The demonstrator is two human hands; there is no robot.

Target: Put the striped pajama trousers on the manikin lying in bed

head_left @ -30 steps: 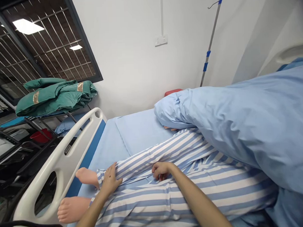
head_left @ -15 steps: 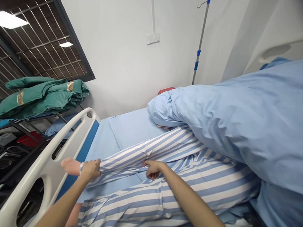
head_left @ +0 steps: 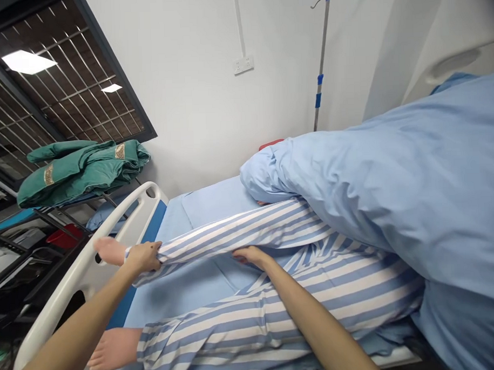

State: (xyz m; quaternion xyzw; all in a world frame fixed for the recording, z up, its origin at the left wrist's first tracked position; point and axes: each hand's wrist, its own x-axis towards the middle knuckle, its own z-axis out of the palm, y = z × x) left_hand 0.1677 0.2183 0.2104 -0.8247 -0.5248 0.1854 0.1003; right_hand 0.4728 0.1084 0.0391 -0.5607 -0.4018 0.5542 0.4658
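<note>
A figure with smooth, doll-like feet lies on the bed in striped blue-and-white trousers. My left hand (head_left: pixel 146 257) is wrapped round the lower part of the far leg (head_left: pixel 216 234), just above its bare foot (head_left: pixel 109 250). Under the knee of that same leg, my right hand (head_left: pixel 249 255) has its fingers tucked against the cloth, partly hidden beneath it. The far leg is raised a little over the sheet, with shadow below. The near leg (head_left: pixel 236 336) lies flat, its foot (head_left: pixel 115 349) pointing at the footboard.
A white footboard (head_left: pixel 53 316) closes the bed's left end. A blue quilt (head_left: pixel 364 175) is heaped over the body at right. By the wall are an IV pole (head_left: pixel 322 58) and a red object (head_left: pixel 271 145). Folded green cloth (head_left: pixel 84 174) lies on a rack below the window.
My left hand went from resting by the near ankles to gripping the far lower leg. My right hand slid under the far knee, and that leg rose and moved away from the near leg.
</note>
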